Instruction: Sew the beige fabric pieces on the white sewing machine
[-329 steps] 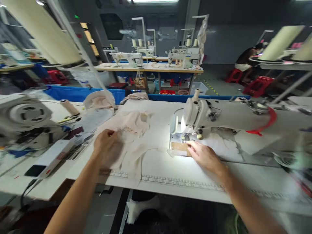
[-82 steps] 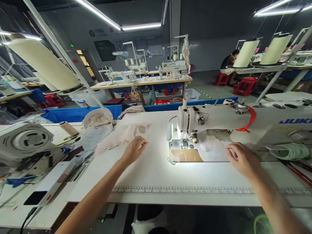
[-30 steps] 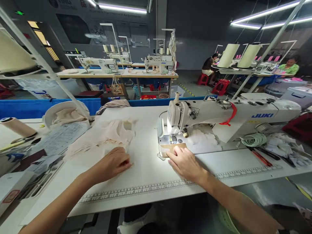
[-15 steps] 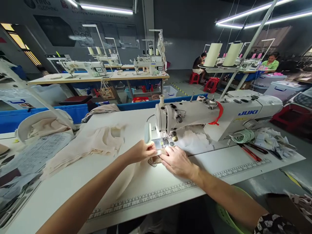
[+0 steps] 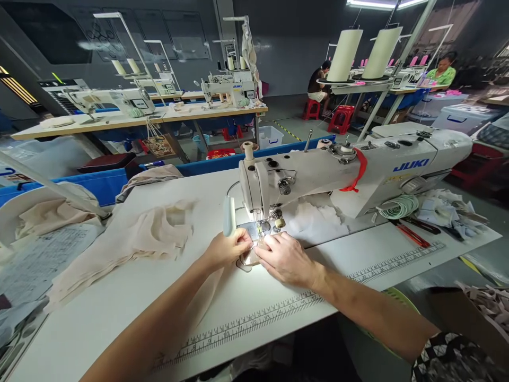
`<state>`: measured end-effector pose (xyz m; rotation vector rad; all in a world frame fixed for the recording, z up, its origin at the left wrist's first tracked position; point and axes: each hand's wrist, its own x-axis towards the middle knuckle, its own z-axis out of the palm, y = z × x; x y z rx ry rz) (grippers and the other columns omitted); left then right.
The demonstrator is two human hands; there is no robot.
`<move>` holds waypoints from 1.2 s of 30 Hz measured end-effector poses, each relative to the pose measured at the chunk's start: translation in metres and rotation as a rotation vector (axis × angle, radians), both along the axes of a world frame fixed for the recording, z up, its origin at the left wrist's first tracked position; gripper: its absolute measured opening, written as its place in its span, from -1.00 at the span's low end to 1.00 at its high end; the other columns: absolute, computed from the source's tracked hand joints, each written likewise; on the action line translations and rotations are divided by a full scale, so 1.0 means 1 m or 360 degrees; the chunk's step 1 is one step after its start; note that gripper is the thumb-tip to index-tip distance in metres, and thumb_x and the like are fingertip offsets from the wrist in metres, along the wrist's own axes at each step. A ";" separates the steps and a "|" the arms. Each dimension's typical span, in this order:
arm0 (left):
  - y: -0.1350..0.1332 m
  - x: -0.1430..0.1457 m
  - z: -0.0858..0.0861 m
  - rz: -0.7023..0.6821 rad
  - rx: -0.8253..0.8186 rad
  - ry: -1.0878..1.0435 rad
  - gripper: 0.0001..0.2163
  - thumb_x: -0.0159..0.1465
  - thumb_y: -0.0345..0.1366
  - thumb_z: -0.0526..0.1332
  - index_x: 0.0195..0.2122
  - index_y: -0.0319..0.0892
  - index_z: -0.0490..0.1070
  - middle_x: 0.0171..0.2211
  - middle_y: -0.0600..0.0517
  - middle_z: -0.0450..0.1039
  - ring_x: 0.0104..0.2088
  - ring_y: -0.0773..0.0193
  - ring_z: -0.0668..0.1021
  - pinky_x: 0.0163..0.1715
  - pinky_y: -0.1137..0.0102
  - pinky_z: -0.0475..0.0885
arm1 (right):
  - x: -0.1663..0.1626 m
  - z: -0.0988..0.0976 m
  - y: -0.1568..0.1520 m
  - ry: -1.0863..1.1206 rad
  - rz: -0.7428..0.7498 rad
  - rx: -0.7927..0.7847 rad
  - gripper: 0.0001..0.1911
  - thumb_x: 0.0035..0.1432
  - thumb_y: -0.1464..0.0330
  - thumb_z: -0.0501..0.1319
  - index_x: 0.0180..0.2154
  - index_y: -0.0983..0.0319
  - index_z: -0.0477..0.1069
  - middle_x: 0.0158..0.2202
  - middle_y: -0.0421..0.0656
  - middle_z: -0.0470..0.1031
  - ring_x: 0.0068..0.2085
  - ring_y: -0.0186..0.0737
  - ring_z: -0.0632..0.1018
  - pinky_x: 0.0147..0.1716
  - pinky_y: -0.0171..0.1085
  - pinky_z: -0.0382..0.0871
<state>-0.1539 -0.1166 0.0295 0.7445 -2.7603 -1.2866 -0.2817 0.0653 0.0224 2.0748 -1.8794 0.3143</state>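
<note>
Head view, left hand (image 5: 228,249) beside right hand (image 5: 284,260); at needle plate (image 5: 250,231) edge

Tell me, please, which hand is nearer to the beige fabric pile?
Left. The left hand is just right of the beige fabric pile; the right hand lies farther right, beyond the left one.

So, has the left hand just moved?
Yes: the left hand went from the beige fabric pile to the needle of the white sewing machine.
</note>
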 end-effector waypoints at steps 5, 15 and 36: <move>0.007 -0.002 0.010 0.0088 -0.0031 -0.0100 -0.72 0.12 0.03 0.15 -0.40 -0.07 0.42 -0.43 0.10 0.56 -0.34 0.13 0.58 -0.24 0.29 0.39 | -0.003 0.003 0.006 -0.0041 0.0005 0.0009 -0.79 0.42 0.36 0.03 -0.17 0.23 0.42 -0.28 -0.10 0.38 -0.30 -0.13 0.33 -0.28 -0.15 0.16; 0.018 -0.007 0.025 0.0190 -0.0138 -0.0293 -0.79 0.19 -0.06 0.13 -0.39 -0.06 0.40 -0.37 0.11 0.63 -0.27 0.10 0.63 -0.14 0.25 0.37 | -0.006 0.003 0.009 -0.0141 -0.0096 0.0021 -0.88 0.37 0.43 0.09 -0.24 0.17 0.37 -0.28 -0.12 0.39 -0.31 -0.13 0.36 -0.24 -0.13 0.23; 0.054 0.028 -0.014 -0.0495 -0.1574 0.0859 -0.71 0.41 -0.52 -0.05 -0.02 -0.35 0.43 -0.10 -0.24 0.51 -0.09 0.00 0.53 -0.11 0.12 0.58 | 0.001 0.001 -0.002 0.0034 -0.0054 0.0135 -0.87 0.32 0.45 0.13 -0.13 0.23 0.43 -0.24 -0.09 0.47 -0.27 -0.10 0.40 -0.27 -0.10 0.20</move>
